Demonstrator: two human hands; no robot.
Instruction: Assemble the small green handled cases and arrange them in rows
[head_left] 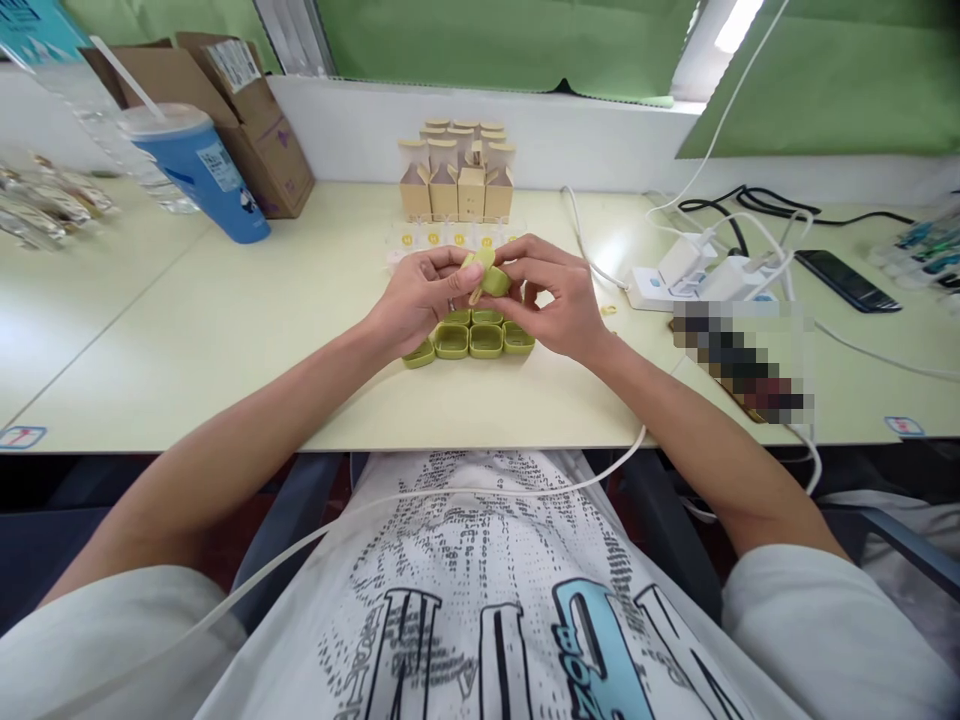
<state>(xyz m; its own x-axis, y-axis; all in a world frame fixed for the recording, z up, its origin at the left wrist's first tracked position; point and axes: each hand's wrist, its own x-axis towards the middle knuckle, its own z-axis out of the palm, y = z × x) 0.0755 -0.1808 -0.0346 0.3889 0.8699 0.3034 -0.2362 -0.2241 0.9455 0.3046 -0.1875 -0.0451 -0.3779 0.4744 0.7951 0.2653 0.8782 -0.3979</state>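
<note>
Above the table, my left hand (421, 298) pinches a light-green flat piece (484, 262) between thumb and fingers. My right hand (556, 295) has its fingertips closed on a small rounded green case (495, 281), which touches the flat piece. Whether the two parts are joined I cannot tell. Just below my hands stand several small olive-green square cups (486, 341) in rows, their open tops facing up; my hands cover some of them. Behind lies a row of clear packets with round yellow marks (433, 240), partly hidden by my fingers.
Several small open cardboard boxes (457, 190) stand by the wall. At left are a blue cup with a straw (206, 175) and a brown carton (274, 150). A power strip (660, 288), black phone (847, 280) and blurred-out flat object (739, 365) lie right. A white cable (480, 491) crosses my lap.
</note>
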